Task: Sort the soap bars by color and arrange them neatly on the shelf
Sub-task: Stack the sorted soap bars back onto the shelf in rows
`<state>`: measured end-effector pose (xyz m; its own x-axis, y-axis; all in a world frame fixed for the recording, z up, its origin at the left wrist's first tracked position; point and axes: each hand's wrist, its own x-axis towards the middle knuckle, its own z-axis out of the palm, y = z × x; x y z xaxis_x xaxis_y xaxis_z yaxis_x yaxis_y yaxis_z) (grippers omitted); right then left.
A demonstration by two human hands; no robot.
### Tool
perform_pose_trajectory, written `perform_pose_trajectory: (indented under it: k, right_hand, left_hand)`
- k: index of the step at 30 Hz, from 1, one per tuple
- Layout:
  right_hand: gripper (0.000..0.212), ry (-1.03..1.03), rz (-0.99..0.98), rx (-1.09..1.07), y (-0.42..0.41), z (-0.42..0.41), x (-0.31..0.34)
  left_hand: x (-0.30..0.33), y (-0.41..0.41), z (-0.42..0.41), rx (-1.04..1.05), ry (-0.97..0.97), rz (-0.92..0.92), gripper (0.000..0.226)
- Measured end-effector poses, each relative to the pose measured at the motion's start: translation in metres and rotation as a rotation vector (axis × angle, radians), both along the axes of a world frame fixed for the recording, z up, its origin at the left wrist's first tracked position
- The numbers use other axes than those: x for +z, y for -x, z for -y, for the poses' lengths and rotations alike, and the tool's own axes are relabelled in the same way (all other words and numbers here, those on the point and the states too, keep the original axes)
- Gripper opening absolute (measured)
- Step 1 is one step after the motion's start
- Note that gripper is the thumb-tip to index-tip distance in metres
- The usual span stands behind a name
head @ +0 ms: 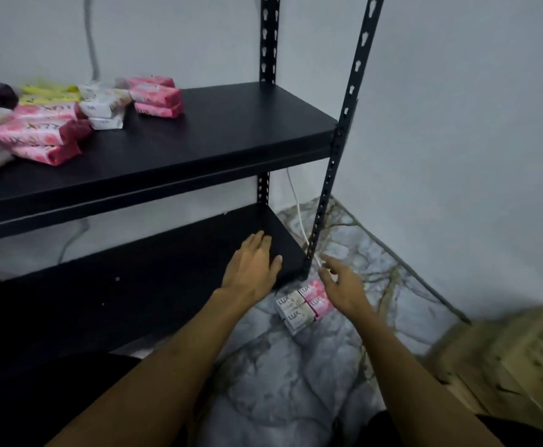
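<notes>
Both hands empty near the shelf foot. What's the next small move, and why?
Probably lower the right hand onto the soap bars on the floor and grip one: they lie just beneath it, off the shelf, while the left hand hovers open above the lower board.

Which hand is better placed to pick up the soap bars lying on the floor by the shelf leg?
The right hand, probably. It hovers open directly above the soap bars on the floor, fingers spread toward them. The left hand lies flat on the lower shelf board, off to the side of the bars.
</notes>
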<state>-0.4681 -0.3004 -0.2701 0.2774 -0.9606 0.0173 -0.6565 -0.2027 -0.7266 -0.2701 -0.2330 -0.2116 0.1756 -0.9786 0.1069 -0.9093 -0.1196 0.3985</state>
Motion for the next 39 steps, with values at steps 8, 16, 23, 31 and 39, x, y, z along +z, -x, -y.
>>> perform_pose_trajectory:
  k: [8,16,23,31,39]
  right_hand:
    - [0.036,-0.318,-0.020,-0.233,0.050,0.014,-0.116]
    - [0.038,-0.393,-0.056,-0.259,0.030,0.106,-0.185]
    - [0.031,-0.529,-0.097,-0.210,0.020,0.128,-0.231]
    - [0.025,-0.533,-0.007,-0.362,0.007,0.041,-0.231]
    - [0.039,-0.589,0.017,-0.466,-0.010,-0.063,-0.231]
  left_hand:
    - [-0.141,0.058,0.029,0.160,-0.359,-0.390,0.039]
    - [-0.253,0.073,0.067,0.758,-0.412,-1.043,0.033]
    - [-0.324,0.074,0.082,0.786,-0.410,-1.007,0.040]
    - [-0.302,0.055,0.036,0.791,-0.439,-0.938,0.031]
    - [-0.301,0.035,-0.060,0.824,-0.449,-0.871,0.023]
